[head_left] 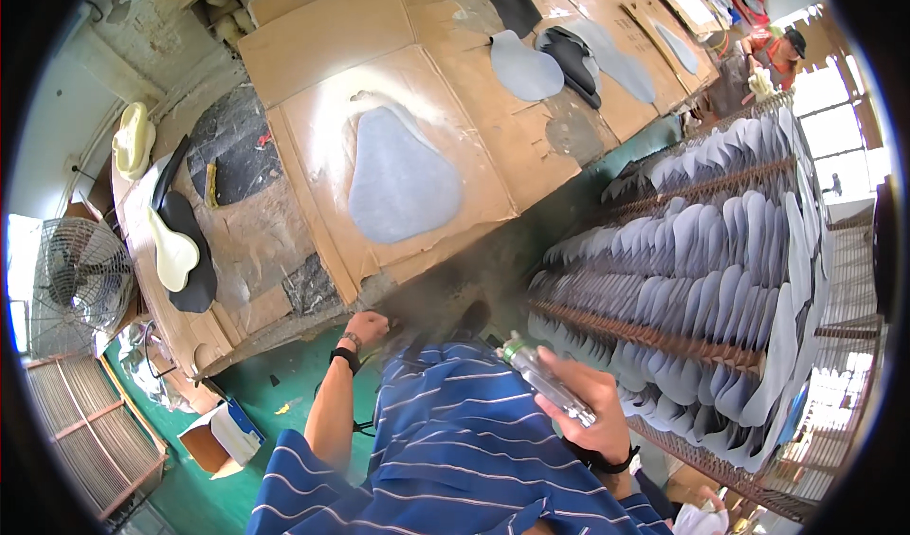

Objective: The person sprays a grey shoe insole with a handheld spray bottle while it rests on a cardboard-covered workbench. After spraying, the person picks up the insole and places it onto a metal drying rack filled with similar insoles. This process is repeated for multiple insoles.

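Note:
In my right hand [590, 395] is a silver metal spray gun [550, 383] with a green ring near its tip, held in front of my blue striped shirt. My left hand [367, 326] is closed by the table's near edge; whatever it may hold is hidden. Ahead of my hands, a grey saddle-shaped cover piece [403, 180] lies flat on a cardboard sheet [464, 146]. Whitish residue surrounds its narrow far end. Neither hand touches this piece.
A rack [664, 345] hung with several rows of grey pieces stands at right. More grey and black pieces [524, 68] lie farther along the table. At left are a cream saddle-shaped form [173, 251], a fan [81, 274] and a cardboard box [218, 440]. A person [779, 56] stands at far right.

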Demonstrator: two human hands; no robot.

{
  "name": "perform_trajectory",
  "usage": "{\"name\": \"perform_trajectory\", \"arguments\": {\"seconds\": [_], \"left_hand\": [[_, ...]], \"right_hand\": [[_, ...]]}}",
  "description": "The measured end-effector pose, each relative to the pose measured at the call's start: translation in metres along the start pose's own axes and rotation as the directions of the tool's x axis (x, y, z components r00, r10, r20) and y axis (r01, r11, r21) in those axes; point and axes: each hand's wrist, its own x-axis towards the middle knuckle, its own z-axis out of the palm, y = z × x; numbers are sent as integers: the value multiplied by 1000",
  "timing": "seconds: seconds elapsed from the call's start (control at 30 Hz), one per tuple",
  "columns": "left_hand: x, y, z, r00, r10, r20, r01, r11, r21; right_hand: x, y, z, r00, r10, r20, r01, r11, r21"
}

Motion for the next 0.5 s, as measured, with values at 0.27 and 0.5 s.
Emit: {"name": "perform_trajectory", "arguments": {"seconds": [0.27,0.5], "left_hand": [[41,129,-36,667,436,-604,-185,882,433],[64,190,-52,584,447,-678,20,827,562]], "right_hand": [[-27,8,-1,973,112,-201,-124,991,-50],[-49,4,25,909,266,-320,-282,959,-3]]}}
